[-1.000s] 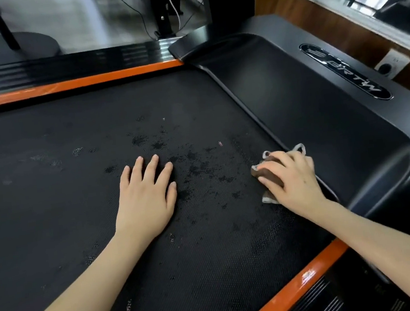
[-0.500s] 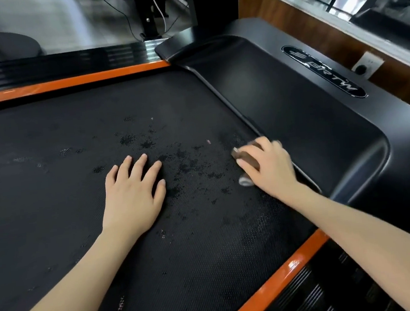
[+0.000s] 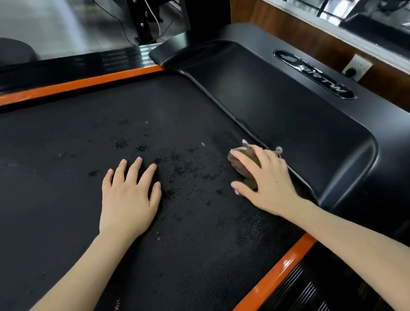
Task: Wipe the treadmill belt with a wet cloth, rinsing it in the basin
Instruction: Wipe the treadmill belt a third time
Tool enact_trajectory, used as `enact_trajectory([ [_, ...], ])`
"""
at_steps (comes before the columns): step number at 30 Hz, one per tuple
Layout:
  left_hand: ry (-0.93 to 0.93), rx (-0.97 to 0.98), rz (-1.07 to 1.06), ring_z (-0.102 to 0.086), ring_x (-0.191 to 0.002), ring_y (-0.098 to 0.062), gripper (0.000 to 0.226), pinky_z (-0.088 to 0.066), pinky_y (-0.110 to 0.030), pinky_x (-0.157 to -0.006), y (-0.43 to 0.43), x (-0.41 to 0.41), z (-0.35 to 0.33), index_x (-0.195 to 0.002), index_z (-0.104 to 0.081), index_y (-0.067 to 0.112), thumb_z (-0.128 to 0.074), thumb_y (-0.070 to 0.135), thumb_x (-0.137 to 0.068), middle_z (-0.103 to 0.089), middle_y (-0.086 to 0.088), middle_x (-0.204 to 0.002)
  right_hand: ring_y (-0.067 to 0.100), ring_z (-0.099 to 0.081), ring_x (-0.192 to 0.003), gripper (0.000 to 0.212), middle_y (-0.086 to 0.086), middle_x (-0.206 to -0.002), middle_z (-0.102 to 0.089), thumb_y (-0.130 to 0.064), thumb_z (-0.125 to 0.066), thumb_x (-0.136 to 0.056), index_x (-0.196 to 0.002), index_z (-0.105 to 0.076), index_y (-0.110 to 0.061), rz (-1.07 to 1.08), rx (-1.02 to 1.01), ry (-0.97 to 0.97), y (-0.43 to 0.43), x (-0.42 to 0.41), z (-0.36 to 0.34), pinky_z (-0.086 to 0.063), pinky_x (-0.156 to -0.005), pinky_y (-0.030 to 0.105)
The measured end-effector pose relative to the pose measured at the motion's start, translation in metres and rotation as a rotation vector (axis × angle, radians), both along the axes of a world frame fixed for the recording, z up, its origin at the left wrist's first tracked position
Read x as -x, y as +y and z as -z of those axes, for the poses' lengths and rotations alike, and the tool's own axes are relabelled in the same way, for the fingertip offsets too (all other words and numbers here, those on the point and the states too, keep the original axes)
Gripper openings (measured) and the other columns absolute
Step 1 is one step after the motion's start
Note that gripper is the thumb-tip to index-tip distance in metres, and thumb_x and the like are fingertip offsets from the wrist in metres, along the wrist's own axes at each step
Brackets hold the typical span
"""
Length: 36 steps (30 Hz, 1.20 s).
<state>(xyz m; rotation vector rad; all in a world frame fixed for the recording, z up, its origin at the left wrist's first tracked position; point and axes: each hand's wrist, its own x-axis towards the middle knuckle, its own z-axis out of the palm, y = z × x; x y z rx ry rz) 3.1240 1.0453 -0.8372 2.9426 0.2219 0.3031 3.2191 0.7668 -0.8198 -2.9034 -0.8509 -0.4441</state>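
The black textured treadmill belt [image 3: 51, 196] fills the view, speckled with darker wet spots around its middle [image 3: 182, 167]. My left hand [image 3: 130, 198] lies flat on the belt, fingers spread and straight. My right hand [image 3: 267, 181] grips a bunched brown cloth [image 3: 244, 164] with pale fringe, pressing it on the belt right beside the curved edge of the black motor cover [image 3: 297, 133]. Most of the cloth is hidden under my fingers. No basin is in view.
Orange side rails run along the far edge [image 3: 65, 87] and the near right edge [image 3: 263, 291] of the belt. A black upright post [image 3: 203, 6] rises behind the cover. A wooden wall with a socket [image 3: 356, 68] stands to the right.
My right hand has slid the cloth a short way along the belt's edge by the motor cover. My left hand has stayed flat in the same spot.
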Motion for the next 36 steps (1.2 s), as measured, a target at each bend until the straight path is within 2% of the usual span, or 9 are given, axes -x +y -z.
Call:
enact_trajectory([
  [2,0.000,0.039,-0.006,-0.044,-0.129,-0.041,0.058,-0.030,-0.054,-0.106,0.003,-0.001,-0.003,-0.126,-0.061,0.015,-0.027,0.046,-0.090,-0.055,-0.016,-0.134,0.031,-0.050,-0.103,0.063,0.010,-0.125,-0.053,-0.065,-0.039,-0.083,-0.135,-0.049,-0.031,-0.030,0.059,-0.045,-0.004,-0.007,-0.002,-0.043,-0.085,0.050],
  [5,-0.051,0.044,-0.023,-0.046,-0.126,-0.041,0.058,-0.030,-0.055,-0.105,0.018,-0.008,-0.009,-0.123,-0.063,0.013,-0.029,0.045,-0.089,-0.056,-0.021,-0.131,0.031,-0.055,-0.081,0.044,0.008,-0.106,-0.059,-0.055,-0.041,-0.087,-0.114,-0.064,-0.029,-0.099,0.040,-0.099,0.009,-0.040,-0.002,-0.048,-0.068,0.043],
  [9,0.001,-0.082,-0.051,-0.041,-0.129,-0.043,0.059,-0.025,-0.058,-0.108,0.049,-0.030,-0.014,-0.128,-0.060,0.016,-0.027,0.047,-0.090,-0.051,-0.025,-0.135,0.028,-0.055,-0.070,0.039,0.008,-0.095,-0.060,-0.051,-0.041,-0.087,-0.099,-0.070,-0.028,-0.087,0.033,-0.155,0.035,-0.076,0.003,-0.038,-0.053,0.029],
  [14,0.124,-0.072,-0.109,-0.013,-0.145,-0.032,0.077,-0.003,-0.051,-0.116,0.067,-0.047,-0.002,-0.148,-0.028,0.035,0.001,0.063,-0.083,-0.025,-0.014,-0.155,0.034,-0.053,-0.085,0.034,0.012,-0.105,-0.055,-0.048,-0.047,-0.094,-0.112,-0.064,-0.024,0.129,0.041,-0.076,0.090,-0.121,0.003,-0.038,-0.063,0.036],
  [17,0.115,-0.064,-0.107,-0.009,-0.146,-0.029,0.078,-0.001,-0.048,-0.117,0.065,-0.047,0.000,-0.149,-0.024,0.036,0.004,0.063,-0.082,-0.021,-0.013,-0.157,0.034,-0.051,-0.091,0.039,0.011,-0.107,-0.051,-0.051,-0.042,-0.095,-0.117,-0.061,-0.026,0.232,0.041,-0.028,0.103,-0.124,-0.003,-0.040,-0.069,0.038],
  [21,0.082,-0.063,-0.100,-0.015,-0.145,-0.032,0.075,-0.005,-0.050,-0.116,0.067,-0.049,0.003,-0.148,-0.030,0.034,-0.001,0.062,-0.085,-0.026,-0.015,-0.155,0.031,-0.057,-0.079,0.048,0.008,-0.097,-0.054,-0.060,-0.034,-0.091,-0.114,-0.063,-0.029,0.021,0.021,-0.044,0.094,-0.075,-0.005,-0.041,-0.060,0.033],
  [25,0.078,-0.067,-0.098,-0.018,-0.144,-0.033,0.073,-0.006,-0.051,-0.116,0.066,-0.048,0.006,-0.147,-0.033,0.033,-0.004,0.062,-0.086,-0.029,-0.016,-0.153,0.024,-0.056,-0.067,0.052,0.005,-0.088,-0.057,-0.066,-0.041,-0.084,-0.105,-0.070,-0.028,-0.210,-0.014,-0.062,0.086,-0.047,0.000,-0.044,-0.050,0.029],
  [31,0.084,-0.070,-0.111,-0.015,-0.145,-0.031,0.076,-0.004,-0.049,-0.116,0.066,-0.048,0.005,-0.147,-0.030,0.035,0.001,0.063,-0.083,-0.026,-0.014,-0.155,0.029,-0.053,-0.080,0.046,0.006,-0.098,-0.056,-0.064,-0.043,-0.085,-0.104,-0.070,-0.032,-0.048,-0.085,-0.138,0.097,-0.078,0.002,-0.045,-0.062,0.036],
  [36,0.073,-0.068,-0.115,-0.017,-0.144,-0.031,0.076,-0.006,-0.050,-0.116,0.065,-0.047,0.004,-0.146,-0.033,0.034,0.000,0.063,-0.084,-0.028,-0.014,-0.154,0.026,-0.052,-0.081,0.053,0.006,-0.098,-0.054,-0.070,-0.044,-0.079,-0.117,-0.064,-0.039,-0.242,-0.029,-0.065,0.090,-0.056,0.002,-0.047,-0.061,0.034],
])
